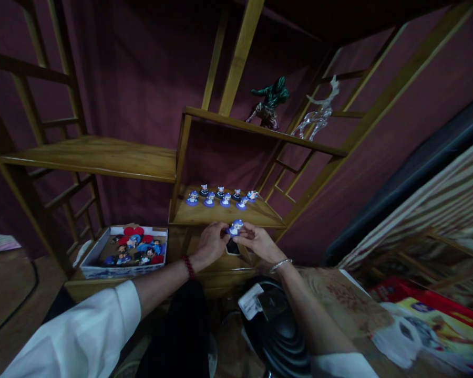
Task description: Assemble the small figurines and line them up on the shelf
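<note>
Between my two hands is a small purple-and-white figurine [235,227] on a purple base, held in front of the lower shelf [189,214]. My left hand [212,244] grips it from the left with the fingertips. From the other side, the fingers of my right hand [260,243] pinch it too. Just beyond, several similar purple figurines [209,199] stand in a front row on that shelf. Behind them stand several dark figurines [220,191]. A dark phone-like object [232,247] with a pale edge lies below my hands, partly hidden.
An open box [122,272] of mixed small figures and red hearts sits at left. Above, a green-hooded figure [274,100] and a clear deer ornament [318,118] occupy a shelf. A black stool [278,328] stands below my right arm. Red-and-yellow packaging [437,315] lies at right.
</note>
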Demonstrator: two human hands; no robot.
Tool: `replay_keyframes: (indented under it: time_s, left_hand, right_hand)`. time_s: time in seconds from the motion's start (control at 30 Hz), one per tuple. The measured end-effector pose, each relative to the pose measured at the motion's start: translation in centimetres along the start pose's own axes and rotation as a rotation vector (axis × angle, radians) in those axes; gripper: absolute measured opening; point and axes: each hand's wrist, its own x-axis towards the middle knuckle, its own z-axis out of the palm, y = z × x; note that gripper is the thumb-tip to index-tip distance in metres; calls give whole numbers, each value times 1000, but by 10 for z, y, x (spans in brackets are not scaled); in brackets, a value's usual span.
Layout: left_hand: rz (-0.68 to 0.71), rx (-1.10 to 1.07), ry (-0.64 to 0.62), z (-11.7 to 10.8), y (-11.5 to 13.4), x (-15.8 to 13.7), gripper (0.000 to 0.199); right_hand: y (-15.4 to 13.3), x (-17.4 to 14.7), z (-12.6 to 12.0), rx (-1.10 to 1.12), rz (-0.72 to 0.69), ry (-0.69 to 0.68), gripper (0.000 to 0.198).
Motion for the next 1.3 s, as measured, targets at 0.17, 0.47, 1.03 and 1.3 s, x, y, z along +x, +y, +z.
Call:
replay_keyframes:
  time_s: [0.17,0.47,1.03,1.3]
  left_hand:
    - [68,8,4,5,3,9,25]
    - [190,150,17,18,1,22,32]
    - [387,334,-39,30,2,45,37]
    - [424,391,-92,37,5,51,35]
  right_hand:
    - [-2,3,-11,38,31,40,37]
    - [9,9,-29,6,26,70,36]
    - [24,25,-58,-58,42,104,39]
    - [27,26,-66,-132,47,140,37]
